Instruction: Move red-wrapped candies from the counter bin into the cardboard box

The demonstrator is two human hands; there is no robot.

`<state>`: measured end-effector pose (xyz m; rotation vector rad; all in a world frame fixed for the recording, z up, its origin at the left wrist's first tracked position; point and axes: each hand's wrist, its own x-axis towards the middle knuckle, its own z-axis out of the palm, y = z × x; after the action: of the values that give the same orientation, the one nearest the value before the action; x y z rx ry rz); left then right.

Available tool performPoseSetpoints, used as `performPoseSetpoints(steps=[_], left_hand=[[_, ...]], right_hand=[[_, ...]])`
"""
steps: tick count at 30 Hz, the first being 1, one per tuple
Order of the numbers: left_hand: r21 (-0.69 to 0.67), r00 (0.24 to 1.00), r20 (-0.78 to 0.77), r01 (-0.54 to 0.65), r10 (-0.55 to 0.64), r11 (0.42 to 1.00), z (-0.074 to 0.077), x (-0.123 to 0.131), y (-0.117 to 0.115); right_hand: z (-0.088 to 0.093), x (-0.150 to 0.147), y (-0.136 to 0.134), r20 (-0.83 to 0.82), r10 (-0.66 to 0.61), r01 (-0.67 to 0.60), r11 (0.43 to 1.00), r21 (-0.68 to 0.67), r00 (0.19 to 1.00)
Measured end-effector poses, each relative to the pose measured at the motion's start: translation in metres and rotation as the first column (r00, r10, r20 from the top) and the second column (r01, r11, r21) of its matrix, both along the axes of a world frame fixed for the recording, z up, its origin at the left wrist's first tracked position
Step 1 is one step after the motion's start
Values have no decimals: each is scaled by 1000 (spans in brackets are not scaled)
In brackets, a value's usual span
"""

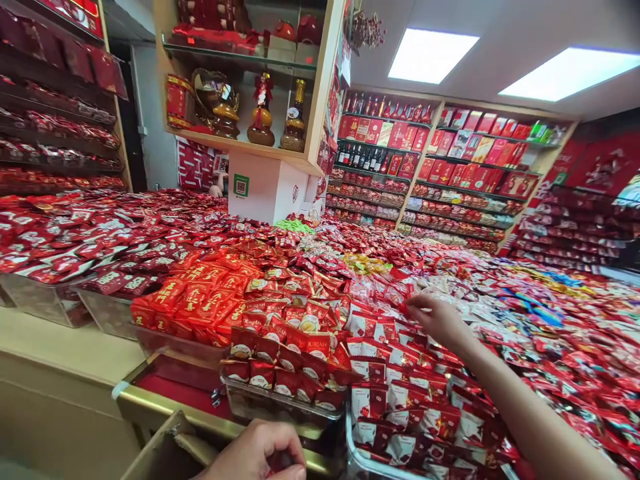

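My right hand (440,323) reaches out over the heaped sweets. Its fingers are pinched together at a small red wrapped sweet (403,303). Low in the view, close to me, my left hand (257,453) is curled closed; whatever lies inside its fingers is too dark to make out. In front of it stands a clear tub (285,401) heaped with red packets marked DURIAN (317,344). Nearer the right arm, another tub (351,437) holds red and white packets (403,448). Orange-red packets (200,293) fill the tub to the left.
An open box (150,443) stands beside my left hand. A gold-edged counter (165,400) runs along the front. Overhead, a glass-shelved cabinet (240,137) with bottles juts above the sweets. Stocked shelves (425,153) line the back wall.
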<state>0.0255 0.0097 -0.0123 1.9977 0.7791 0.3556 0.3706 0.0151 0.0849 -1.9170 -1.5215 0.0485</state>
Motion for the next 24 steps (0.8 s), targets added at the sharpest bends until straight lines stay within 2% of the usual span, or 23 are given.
performPoseSetpoints(steps=[2,3,4,6,7,10,12,14,15,17,20,22,24], left_hand=[[-62,987,108,-116,122,991,7,1,-5],[-70,964,187,-177,187,982,13,3,-7],[-63,932,274,-229,238,971,20,5,-9],[-36,866,412,-296,284,955,35,11,-12],[-23,839,460,-314,289,949,44,15,-14],[-30,785,555,-314,277,949,63,25,-20],[-159,720,620,-276,313,948,69,27,-24],[-356,638,665,-186,388,916,70,23,-27],[-433,628,663,-120,406,893,69,19,-28],[-499,683,629,-12,372,867,66,11,-29],[-503,773,558,26,302,864,60,4,-28],[-519,763,553,1,335,855,55,4,-28],[-536,744,563,-4,360,844,51,6,-27]], right_hand=[[8,-34,-29,-28,-59,63,980,191,998],[9,-56,-46,-69,-40,58,958,279,997],[8,-82,-63,-132,30,14,947,320,991],[-5,-134,-93,-352,194,-124,970,211,916],[-15,-159,-103,-472,258,-202,965,167,843],[-50,-210,-115,-666,387,-397,906,147,638],[-67,-222,-111,-744,406,-399,894,203,531],[-73,-222,-108,-820,405,-343,898,274,405],[-73,-221,-108,-850,401,-316,901,297,343],[-69,-217,-109,-883,387,-281,907,313,265],[-65,-212,-113,-899,391,-285,901,329,198],[-66,-210,-113,-904,393,-321,889,326,170],[-69,-208,-112,-904,384,-343,888,307,186]])
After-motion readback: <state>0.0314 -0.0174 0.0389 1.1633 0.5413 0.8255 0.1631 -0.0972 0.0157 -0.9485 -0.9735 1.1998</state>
